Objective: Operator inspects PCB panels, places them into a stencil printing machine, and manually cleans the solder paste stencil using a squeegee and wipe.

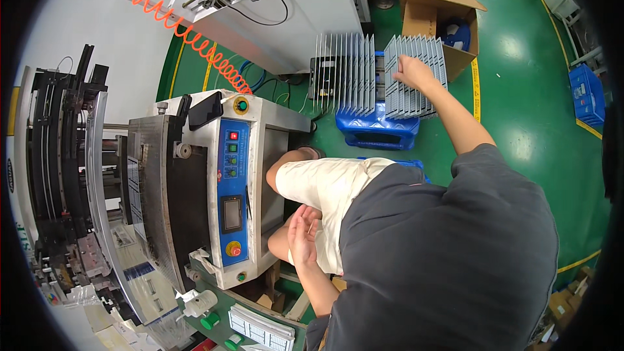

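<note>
My right hand (412,71) reaches out to the right and grips the top of a tilted bundle of grey ribbed panels (416,81) that stands on a blue crate (377,131) on the green floor. Beside it on the left stands another upright row of grey panels (345,73). My left hand (302,234) hangs open and empty near my lap, fingers apart, close to the front of a grey machine (260,156). My dark shirt and light shorts fill the lower middle.
The machine has a blue control panel (233,188) with buttons and a small screen. An orange coiled hose (188,32) runs above it. An open cardboard box (442,13) stands behind the panels. Blue crates (588,94) sit at the right. Black racks (58,156) line the left.
</note>
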The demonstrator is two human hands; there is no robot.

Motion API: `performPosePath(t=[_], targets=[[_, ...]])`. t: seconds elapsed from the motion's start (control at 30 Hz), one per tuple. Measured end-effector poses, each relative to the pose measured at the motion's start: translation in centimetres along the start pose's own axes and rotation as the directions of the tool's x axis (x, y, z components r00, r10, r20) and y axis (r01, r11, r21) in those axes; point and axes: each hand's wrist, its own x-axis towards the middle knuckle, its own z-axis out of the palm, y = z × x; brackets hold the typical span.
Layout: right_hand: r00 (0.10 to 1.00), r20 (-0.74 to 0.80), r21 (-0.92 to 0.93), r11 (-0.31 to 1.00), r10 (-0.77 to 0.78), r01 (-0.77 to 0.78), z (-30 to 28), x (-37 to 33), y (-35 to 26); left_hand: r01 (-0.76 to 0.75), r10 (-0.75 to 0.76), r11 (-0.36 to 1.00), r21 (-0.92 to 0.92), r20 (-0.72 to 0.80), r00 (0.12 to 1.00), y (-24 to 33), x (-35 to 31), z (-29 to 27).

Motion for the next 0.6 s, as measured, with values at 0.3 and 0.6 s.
performPosePath(t=[0.3, 0.6], targets=[[1.000, 0.022, 0.108, 0.994, -0.001, -0.001, 4.3, 3.5, -0.3, -0.057, 0.048, 0.996, 0.075, 0.113, 0.992, 2.5, 2.7, 2.6], [0.979, 0.189, 0.441, 0.884, 0.080, -0.158, -9.0, -1.4, 2.5, -0.085, 0.075, 0.995, 0.049, 0.177, 0.981, 3.6, 2.0, 4.5]])
